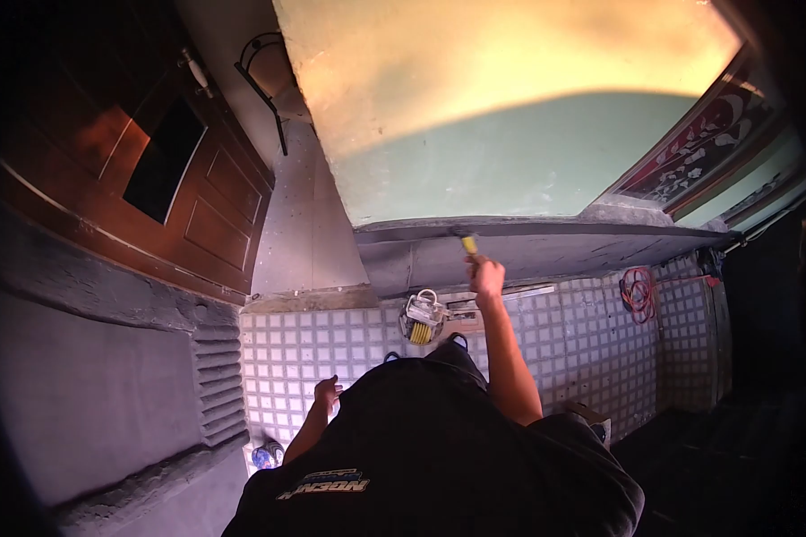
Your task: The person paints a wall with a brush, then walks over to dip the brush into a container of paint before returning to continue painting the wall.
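Observation:
My right hand (486, 277) is wrapped round the handle of a brush (469, 244) with a yellow part. The dark tip of the brush is at the top of the dark grey lower wall band (528, 252), just below the pale green wall (475, 170). Low on the left, my left hand (329, 391) hangs beside my body over the tiled floor, its fingers partly apart and nothing seen in them. Near my feet stands a round container (421, 319) with a white handle and something yellow at its front.
A brown wooden door (215, 210) stands at the left, above a grey ledge (107, 291). A coiled red cable (638, 295) lies on the tiled floor (573, 336) at the right. A blue and white object (267, 455) is at the lower left.

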A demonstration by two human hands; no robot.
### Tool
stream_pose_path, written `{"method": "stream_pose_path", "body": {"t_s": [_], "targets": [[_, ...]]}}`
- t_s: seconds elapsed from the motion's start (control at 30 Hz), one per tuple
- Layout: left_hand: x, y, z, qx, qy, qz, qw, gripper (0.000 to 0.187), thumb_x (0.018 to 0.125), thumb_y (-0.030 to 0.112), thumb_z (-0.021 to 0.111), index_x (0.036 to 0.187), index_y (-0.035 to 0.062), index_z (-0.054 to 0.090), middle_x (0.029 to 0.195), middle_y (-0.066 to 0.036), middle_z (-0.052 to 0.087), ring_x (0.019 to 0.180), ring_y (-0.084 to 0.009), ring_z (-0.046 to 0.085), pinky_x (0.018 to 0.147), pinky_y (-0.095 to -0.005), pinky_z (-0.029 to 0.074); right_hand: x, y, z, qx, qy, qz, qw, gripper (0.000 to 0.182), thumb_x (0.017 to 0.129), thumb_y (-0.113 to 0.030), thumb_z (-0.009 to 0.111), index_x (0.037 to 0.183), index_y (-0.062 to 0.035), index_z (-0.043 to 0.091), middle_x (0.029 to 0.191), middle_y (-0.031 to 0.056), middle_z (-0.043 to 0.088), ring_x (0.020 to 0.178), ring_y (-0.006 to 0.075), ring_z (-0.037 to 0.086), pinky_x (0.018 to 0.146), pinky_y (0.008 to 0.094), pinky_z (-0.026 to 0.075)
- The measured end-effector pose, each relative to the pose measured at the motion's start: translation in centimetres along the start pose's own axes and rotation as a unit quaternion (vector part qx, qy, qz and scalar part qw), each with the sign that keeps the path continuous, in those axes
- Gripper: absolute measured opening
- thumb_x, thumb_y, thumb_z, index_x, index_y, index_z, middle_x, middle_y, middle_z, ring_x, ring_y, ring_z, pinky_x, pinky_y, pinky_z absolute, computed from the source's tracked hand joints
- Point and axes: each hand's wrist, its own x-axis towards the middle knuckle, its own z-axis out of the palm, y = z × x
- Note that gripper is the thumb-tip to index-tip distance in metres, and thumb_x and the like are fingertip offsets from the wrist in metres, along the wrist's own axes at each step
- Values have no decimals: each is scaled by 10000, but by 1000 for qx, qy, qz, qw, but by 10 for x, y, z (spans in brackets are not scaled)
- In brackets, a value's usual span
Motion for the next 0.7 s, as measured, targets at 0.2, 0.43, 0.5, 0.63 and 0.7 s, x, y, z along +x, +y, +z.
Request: {"method": "stream_pose_path", "body": {"t_s": [0.2,0.43,0.5,0.63,0.7], "targets": [[-22,10,5,27,32,-17,999,382,856,408,498,1088,106,521,949,-70,605,808,-188,569,642,-344,406,20,20,-5,141,222,-35,964,161,830,-191,452,797,-58,536,494,-20,387,336,75,289,309,228,213],[14,-22,-9,18,-2,-19,1000,297,844,382,538,1003,131,541,790,-20,572,628,-136,497,541,-305,380,1,90,98,-90,70,-136,984,227,832,-178,494,922,15,575,740,136,607,627,235,564,605,355,440],[6,-20,-7,31,3,-6,999,300,842,384,543,1009,135,541,809,-22,577,655,-144,517,564,-318,391,-25,90,121,-175,-31,-111,978,250,809,-207,526,948,-12,598,800,177,628,714,299,604,670,375,450],[-27,6,2,32,19,-40,999,323,853,397,518,1043,137,537,869,-36,591,732,-165,540,659,-338,402,-43,66,127,-232,-172,-131,948,209,784,-189,539,847,-17,640,593,32,534,524,92,462,460,272,356],[-47,17,3,32,37,-8,999,344,861,402,500,1063,124,527,902,-44,596,762,-168,545,683,-340,399,-22,65,105,-241,-97,-198,945,210,764,-198,565,813,-15,655,575,20,528,525,87,462,461,263,352]]}}
